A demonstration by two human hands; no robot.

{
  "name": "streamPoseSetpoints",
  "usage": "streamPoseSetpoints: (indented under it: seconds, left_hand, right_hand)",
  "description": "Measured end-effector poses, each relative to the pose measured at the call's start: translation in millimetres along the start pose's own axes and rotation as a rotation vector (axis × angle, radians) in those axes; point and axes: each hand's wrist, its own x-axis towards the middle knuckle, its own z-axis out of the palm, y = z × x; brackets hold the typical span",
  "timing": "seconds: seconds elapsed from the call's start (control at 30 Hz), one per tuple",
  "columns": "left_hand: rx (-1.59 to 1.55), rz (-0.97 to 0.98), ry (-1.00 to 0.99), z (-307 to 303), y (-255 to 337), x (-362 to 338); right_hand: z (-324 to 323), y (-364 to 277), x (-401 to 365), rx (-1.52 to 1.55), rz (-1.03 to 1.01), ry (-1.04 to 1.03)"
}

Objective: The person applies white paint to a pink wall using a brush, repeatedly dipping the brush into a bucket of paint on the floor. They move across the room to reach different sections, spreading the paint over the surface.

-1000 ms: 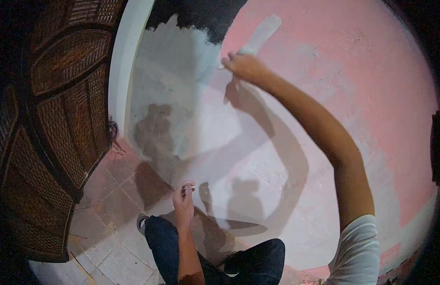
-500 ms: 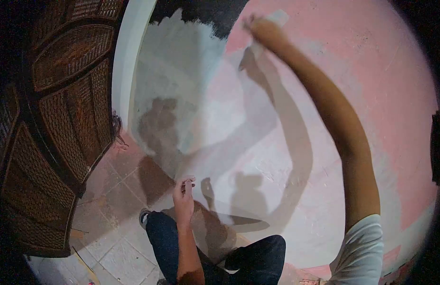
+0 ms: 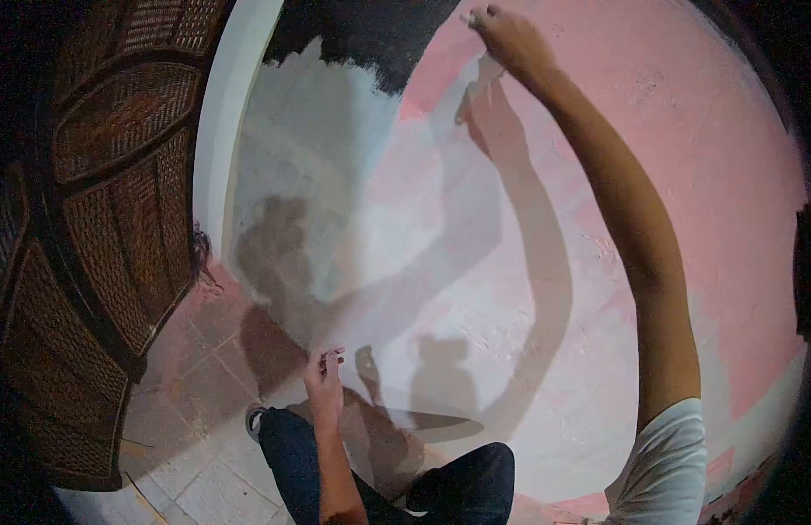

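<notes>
While right hand [image 3: 509, 39] clamps tool [image 3: 488, 68] against wall [image 3: 615, 114], left hand [image 3: 324, 382] hangs half-curled (whether holding anything, unclear).

A flat pale tool [image 3: 487, 73] is clasped in the right hand [image 3: 510, 39], only its whitish end showing just below the grip, pressed against the wall [image 3: 685, 140]. The wall is bare pink right of the grip, whitish-grey below and left of it, with a black patch [image 3: 362, 31] just left.
</notes>
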Motion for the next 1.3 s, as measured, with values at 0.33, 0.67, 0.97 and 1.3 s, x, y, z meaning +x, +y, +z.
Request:
streamPoseSetpoints:
  seconds: [0.33,0.67,0.97,1.3]
  left_hand:
    - [0.037,0.032,0.024,3,7,7]
    - [0.058,0.008,0.021,-4,4,3]
    - [0.038,-0.004,0.03,-5,23,0]
    - [-0.007,0.022,0.074,-9,21,-5]
  right_hand:
    - [44,-111,1,0.407,-0.114,-0.105]
    - [87,-156,-52,-0.239,-0.28,-0.335]
    - [28,-95,23,0.188,-0.01,0.004]
    - [69,-146,-37,0.488,-0.056,-0.238]
